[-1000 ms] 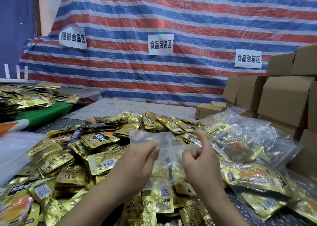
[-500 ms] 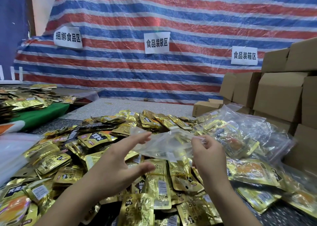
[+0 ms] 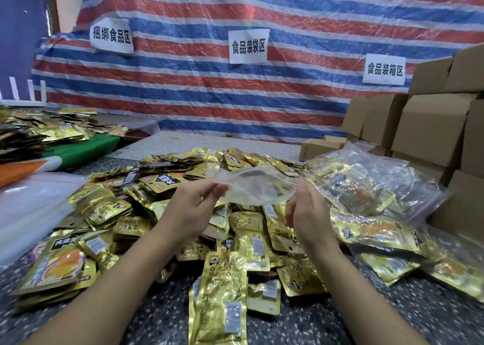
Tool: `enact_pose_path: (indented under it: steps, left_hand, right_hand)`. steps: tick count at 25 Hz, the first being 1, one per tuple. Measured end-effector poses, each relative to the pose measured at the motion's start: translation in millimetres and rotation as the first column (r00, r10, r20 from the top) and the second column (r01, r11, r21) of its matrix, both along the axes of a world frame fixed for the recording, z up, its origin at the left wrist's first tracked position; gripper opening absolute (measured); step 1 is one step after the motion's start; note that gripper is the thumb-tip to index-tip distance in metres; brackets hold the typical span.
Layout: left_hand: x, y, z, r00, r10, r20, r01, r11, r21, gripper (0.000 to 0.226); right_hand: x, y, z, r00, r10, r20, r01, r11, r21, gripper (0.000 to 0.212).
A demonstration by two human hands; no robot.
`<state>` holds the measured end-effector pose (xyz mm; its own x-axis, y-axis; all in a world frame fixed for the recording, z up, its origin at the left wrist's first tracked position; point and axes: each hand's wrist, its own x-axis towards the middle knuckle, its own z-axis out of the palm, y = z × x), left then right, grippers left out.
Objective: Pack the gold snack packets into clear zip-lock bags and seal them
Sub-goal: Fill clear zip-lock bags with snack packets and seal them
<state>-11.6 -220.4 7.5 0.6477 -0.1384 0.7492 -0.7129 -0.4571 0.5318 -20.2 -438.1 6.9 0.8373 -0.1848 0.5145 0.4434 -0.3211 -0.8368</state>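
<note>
A clear zip-lock bag [image 3: 255,187] hangs above the pile, its mouth pulled wide and nothing visible inside it. My left hand [image 3: 191,208] pinches the bag's left edge. At the right edge my right hand [image 3: 307,211] pinches it as well. Under both hands a heap of gold snack packets [image 3: 225,240] covers the speckled table [image 3: 301,326]. A long gold packet [image 3: 220,297] lies nearest to me.
Filled clear bags [image 3: 366,187] are stacked to the right of my hands. Cardboard boxes [image 3: 429,127] stand at the far right. Loose clear bags [image 3: 31,203] lie at the left, with another gold pile [image 3: 39,129] behind them. A striped tarp [image 3: 262,82] closes the back.
My left hand, open half a second ago, has taken the bag's left edge again. The bag's mouth is now spread wide between both hands.
</note>
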Motion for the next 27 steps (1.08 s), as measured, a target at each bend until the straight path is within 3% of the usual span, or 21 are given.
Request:
enact_pose_path:
  steps: [3,5,6,8,10,13,15,18,21,27]
  left_hand:
    - [-2,0,-2,0.998,-0.014,-0.058,0.011,0.999,-0.042,0.043]
    - [-2,1,-1,0.994,-0.008,-0.105,0.001,0.997,-0.072,0.04]
    - [-2,2,-1,0.992,-0.01,-0.124,0.0,0.996,-0.086,0.037]
    - [-1,2,1,0.991,-0.013,-0.133,0.001,0.996,-0.091,0.033]
    - [0,2,1,0.992,-0.009,-0.127,-0.001,0.997,-0.076,0.031]
    - [2,2,-2,0.993,-0.009,-0.118,-0.001,0.997,-0.082,0.026]
    - [2,1,-2,0.993,-0.017,-0.118,0.006,0.996,-0.092,0.027]
    - [2,0,-2,0.993,-0.021,-0.118,0.011,0.996,-0.088,0.024]
    - [2,0,-2,0.994,-0.027,-0.109,0.019,0.997,-0.075,0.024]
    - [3,-1,-4,0.991,-0.056,-0.12,0.047,0.996,-0.08,0.026]
  right_hand:
    - [2,-3,-1,0.993,-0.12,0.019,0.118,0.988,0.098,0.038]
    - [-7,-5,6,0.956,-0.262,0.132,0.26,0.965,0.03,0.024]
    - [-15,-4,11,0.947,-0.223,0.232,0.247,0.966,-0.077,0.016]
    - [-33,4,22,0.95,0.071,0.304,0.062,0.911,-0.408,0.017]
    - [-55,16,34,0.934,0.357,-0.024,-0.275,0.672,-0.687,0.025]
    - [-76,30,46,0.752,0.456,-0.475,-0.604,0.188,-0.775,0.054]
    - [-84,40,46,0.687,0.439,-0.58,-0.635,-0.028,-0.772,0.07]
    - [-87,56,33,0.729,0.35,-0.588,-0.527,-0.261,-0.809,0.081]
    - [-82,63,23,0.786,0.364,-0.501,-0.416,-0.289,-0.862,0.072]
    - [-63,60,18,0.777,0.485,-0.402,-0.356,-0.188,-0.915,0.061]
